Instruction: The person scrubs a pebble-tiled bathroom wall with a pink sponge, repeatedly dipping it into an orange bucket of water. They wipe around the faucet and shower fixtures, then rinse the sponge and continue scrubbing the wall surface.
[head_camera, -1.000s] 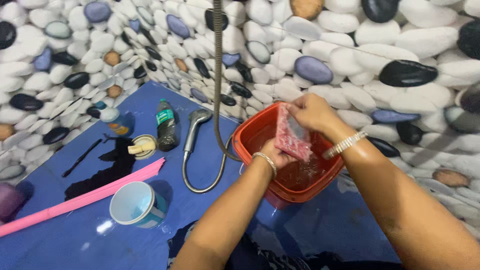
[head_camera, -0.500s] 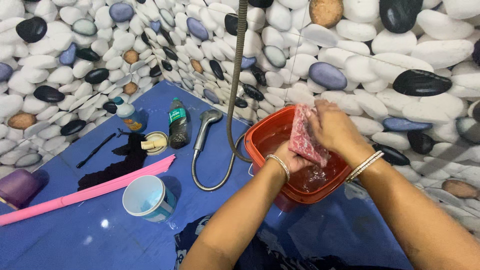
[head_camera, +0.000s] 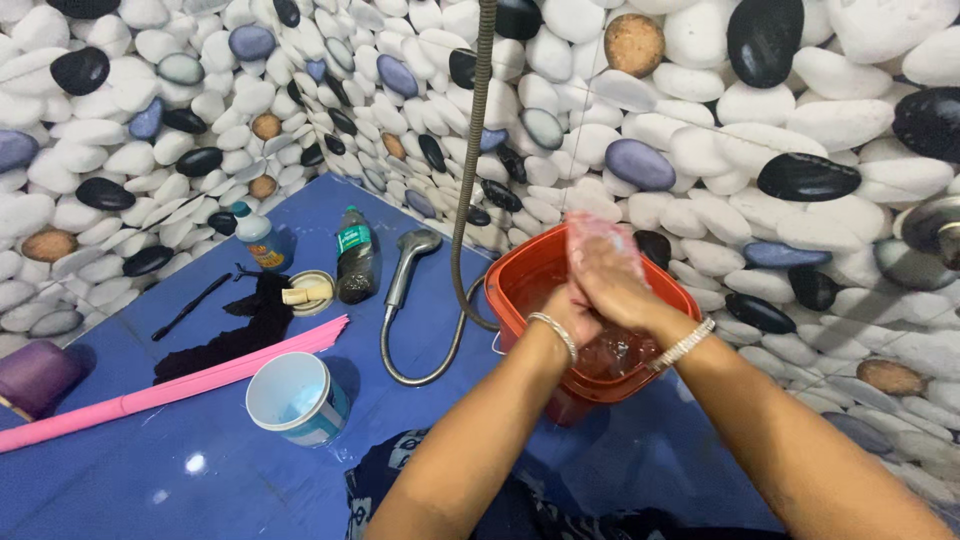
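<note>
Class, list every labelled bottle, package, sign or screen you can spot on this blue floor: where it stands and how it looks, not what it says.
Dark bottle: upright beside the shower head, green cap, green band label.
Small pale bottle: upright near the pebble wall, teal cap, yellow-orange label.
Round tin: between the two bottles, open, cream-coloured, no label visible.
Signs or screens: none.

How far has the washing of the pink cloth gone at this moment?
Done: the red tub holds water and the pink cloth looks wet. In hand: the left hand and right hand press the cloth between them above the tub. Left: the cloth is not yet put down.
</note>
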